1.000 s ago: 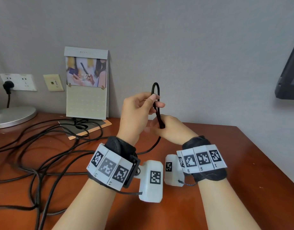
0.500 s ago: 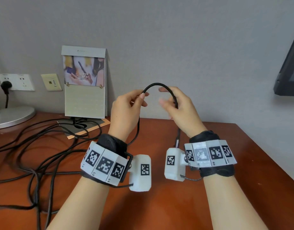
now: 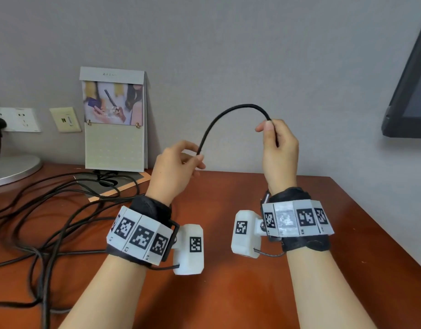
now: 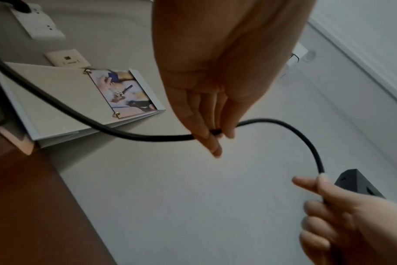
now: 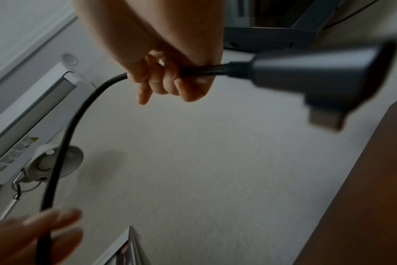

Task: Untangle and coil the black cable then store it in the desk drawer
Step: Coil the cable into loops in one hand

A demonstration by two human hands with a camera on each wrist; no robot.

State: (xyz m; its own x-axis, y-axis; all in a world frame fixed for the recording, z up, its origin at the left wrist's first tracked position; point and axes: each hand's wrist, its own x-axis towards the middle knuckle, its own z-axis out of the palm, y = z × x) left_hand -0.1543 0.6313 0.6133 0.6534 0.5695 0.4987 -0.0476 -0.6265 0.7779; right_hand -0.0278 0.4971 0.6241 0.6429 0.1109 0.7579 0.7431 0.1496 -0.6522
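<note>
A black cable (image 3: 230, 112) arches in the air between my two raised hands, above the brown desk (image 3: 240, 293). My left hand (image 3: 181, 160) pinches it between thumb and fingers (image 4: 212, 141). My right hand (image 3: 276, 138), higher and to the right, grips it in a fist, fingers (image 5: 168, 82) curled round it. The cable's grey plug (image 5: 329, 78) sticks out below the right fist. From the left hand the cable (image 4: 79, 118) runs down toward a tangle of black cables (image 3: 38, 224) on the desk's left side.
A standing calendar (image 3: 114, 119) leans at the wall behind the tangle. Wall sockets (image 3: 17, 118) and a round silver lamp base (image 3: 12, 168) sit at far left. A dark monitor (image 3: 411, 91) juts in at the right. No drawer is in view.
The hands have moved apart. The tight loop held a second ago has opened into a wide arch, with the right hand raised and shifted right.
</note>
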